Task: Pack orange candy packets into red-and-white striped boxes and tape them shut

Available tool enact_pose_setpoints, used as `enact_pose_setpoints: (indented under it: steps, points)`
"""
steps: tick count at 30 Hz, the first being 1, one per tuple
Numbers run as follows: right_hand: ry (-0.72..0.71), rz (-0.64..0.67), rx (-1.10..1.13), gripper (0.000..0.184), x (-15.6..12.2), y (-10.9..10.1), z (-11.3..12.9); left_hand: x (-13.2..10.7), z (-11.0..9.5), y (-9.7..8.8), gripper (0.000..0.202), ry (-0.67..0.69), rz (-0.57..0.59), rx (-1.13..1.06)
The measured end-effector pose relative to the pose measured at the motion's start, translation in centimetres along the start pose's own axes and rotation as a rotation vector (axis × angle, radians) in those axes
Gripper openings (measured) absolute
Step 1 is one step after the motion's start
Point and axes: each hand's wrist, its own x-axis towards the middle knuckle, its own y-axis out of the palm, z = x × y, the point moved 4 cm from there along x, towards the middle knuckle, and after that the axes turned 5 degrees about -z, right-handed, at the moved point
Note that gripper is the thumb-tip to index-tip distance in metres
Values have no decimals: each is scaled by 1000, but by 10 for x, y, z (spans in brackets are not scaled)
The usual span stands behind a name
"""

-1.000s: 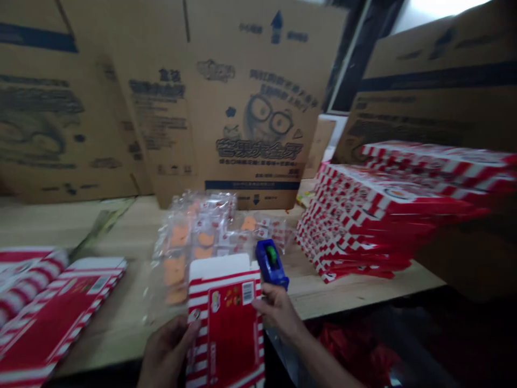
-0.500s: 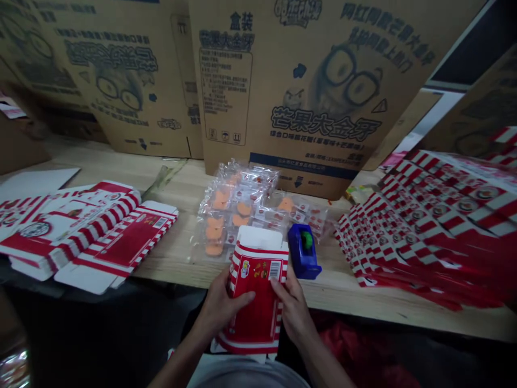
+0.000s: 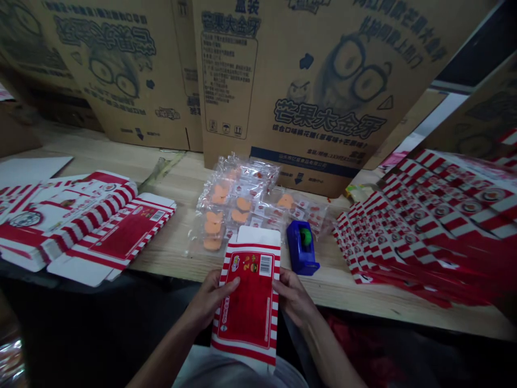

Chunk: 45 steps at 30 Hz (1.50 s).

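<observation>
A red-and-white striped carton (image 3: pixel 247 302) with a barcode and a white top flap is held between both hands, in front of the table edge. My left hand (image 3: pixel 212 296) grips its left side, thumb lying on the red face. On the opposite side my right hand (image 3: pixel 293 296) holds the right edge, its thumb by the stripes; the fingers behind are hidden. Just past the top flap lie clear packets (image 3: pixel 242 207) with orange pieces inside. A blue tape dispenser (image 3: pixel 302 249) with a green core stands to the right of the carton.
Flat striped cartons (image 3: pixel 121 231) are piled on the left of the wooden table (image 3: pixel 177 264). Many more striped cartons (image 3: pixel 420 226) are stacked at the right. Large printed cardboard boxes (image 3: pixel 283 81) stand along the back.
The carton has turned flatter towards me, and its red face now shows more squarely. My left hand has shifted slightly left with it. Both hands keep hold.
</observation>
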Motion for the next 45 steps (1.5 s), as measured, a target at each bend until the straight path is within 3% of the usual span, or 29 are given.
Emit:
enact_pose_setpoints:
  steps: [2, 5, 10, 15, 20, 24, 27, 29, 33, 39, 42, 44, 45]
  points:
    - [-19, -11, -18, 40, 3, -2, -2, -2, 0, 1, 32, -24, 8, -24]
    - [-112, -135, -93, 32, 10, -9, -7, -1, 1, -1, 36, -57, -34, -51]
    - [-314, -334, -411, 24, 14, -24, -18, 2, 8, -8, 42, -106, -132, -78]
    - [-149, -249, -252, 32, 13, -24, -26, -1, 14, -15, 44, -140, -77, -68]
    - [-194, -307, -94, 31, 20, -20, -8, -5, 18, -16, 41, -109, -17, 4]
    - [-198, -302, -108, 33, 27, -20, -11, -2, 3, -16, 53, 208, -114, 62]
    - [-311, -320, -149, 52, 28, -24, -10, 3, -7, -19, 65, 359, -156, 55]
    - [-322, -297, -202, 55, 29, -28, -9, 7, -9, -21, 66, 344, -120, 59]
    - [-256, -251, -337, 45, 31, -38, -8, 12, -11, -27, 62, 280, -93, 90]
    - [-394, -275, -498, 22, 32, -34, 5, 21, -17, -35, 26, 281, -277, 169]
    - [-317, -234, -390, 39, 33, -29, 13, 26, -25, -38, 24, 238, -295, 125]
    - [-225, -151, -338, 54, 34, -26, 16, 29, -29, -36, 34, 149, -235, 121]
    - [-187, -109, -342, 52, 34, -25, 17, 29, -31, -35, 39, 100, -186, 137]
